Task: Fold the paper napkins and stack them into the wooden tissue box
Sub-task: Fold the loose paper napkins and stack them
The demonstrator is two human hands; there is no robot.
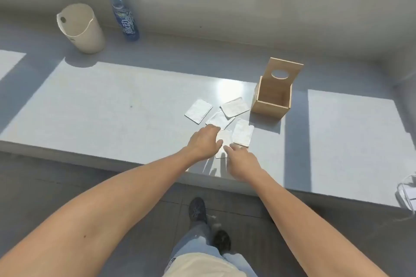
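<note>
Several folded white paper napkins lie on the grey ledge (112, 101): one at the left (198, 111), one near the box (234, 107), one in the middle (218, 119), one at the right (242, 132). A further napkin (224, 139) lies nearest me, partly under my hands. My left hand (203, 141) rests on its left edge with fingers spread. My right hand (242, 159) touches its near right corner. The wooden tissue box (271, 99) stands open to the right of the napkins, its lid (284, 74) with a round hole tipped up behind.
A cream plastic jug (80, 28) and a blue drink bottle (125, 16) stand at the back left by the wall. White items (407, 193) lie at the ledge's right edge. My shoes (198, 209) are on the dark floor below.
</note>
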